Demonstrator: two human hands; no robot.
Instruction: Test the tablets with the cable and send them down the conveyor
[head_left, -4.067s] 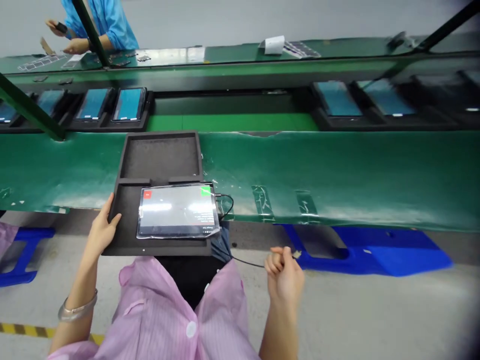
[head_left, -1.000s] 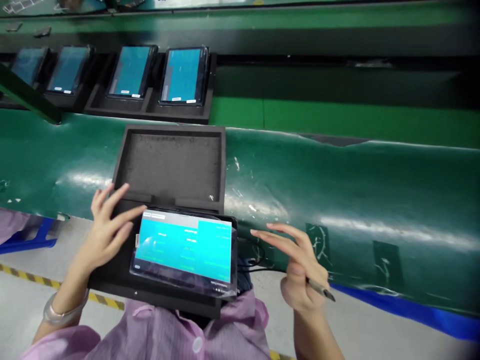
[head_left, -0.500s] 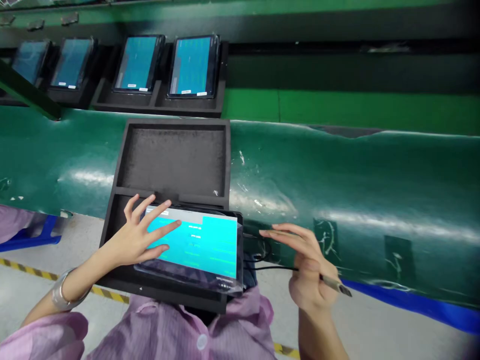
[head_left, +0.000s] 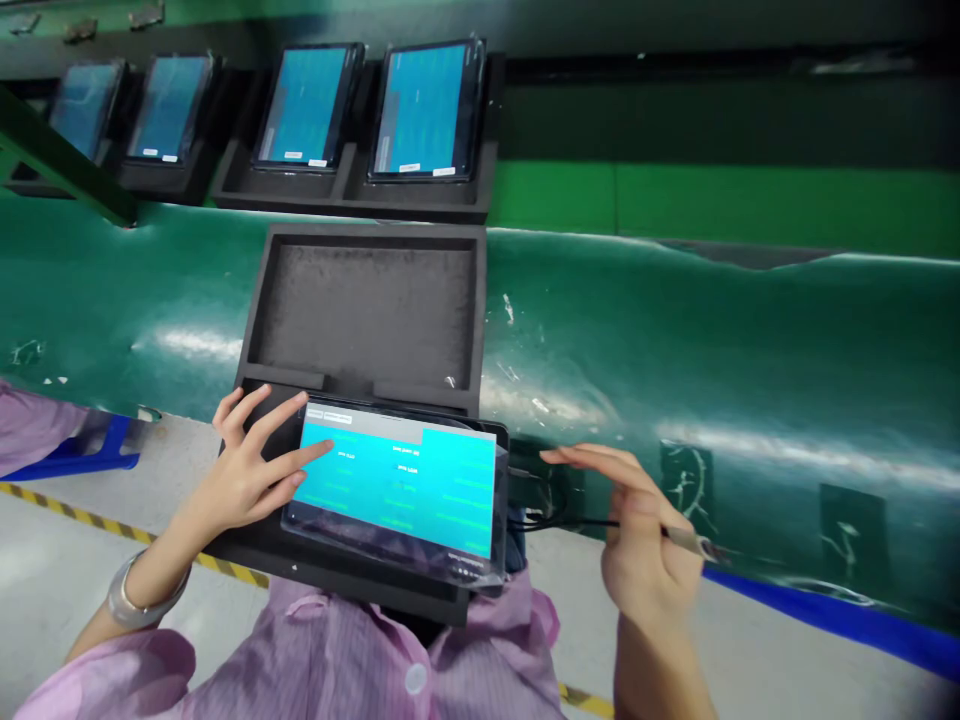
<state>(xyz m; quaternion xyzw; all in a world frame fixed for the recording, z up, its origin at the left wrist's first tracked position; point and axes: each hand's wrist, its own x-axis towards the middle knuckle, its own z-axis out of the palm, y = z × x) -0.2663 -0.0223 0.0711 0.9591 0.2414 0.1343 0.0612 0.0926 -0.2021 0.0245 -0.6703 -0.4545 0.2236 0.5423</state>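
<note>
Left hand (head_left: 244, 485) spread, its fingertips (head_left: 326, 449) over the bright cyan screen of a film-wrapped tablet (head_left: 397, 490) lying in a black foam tray (head_left: 367, 232); right hand (head_left: 649, 560) just beside, pinching a corded stylus (head_left: 686, 540)

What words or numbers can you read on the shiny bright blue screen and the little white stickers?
Bright cyan tablet screen: small white and green lines, too small and blurred to read.
Small white labels on the black-framed tablets: too small to read.
No word or number here can be read for certain.
</note>
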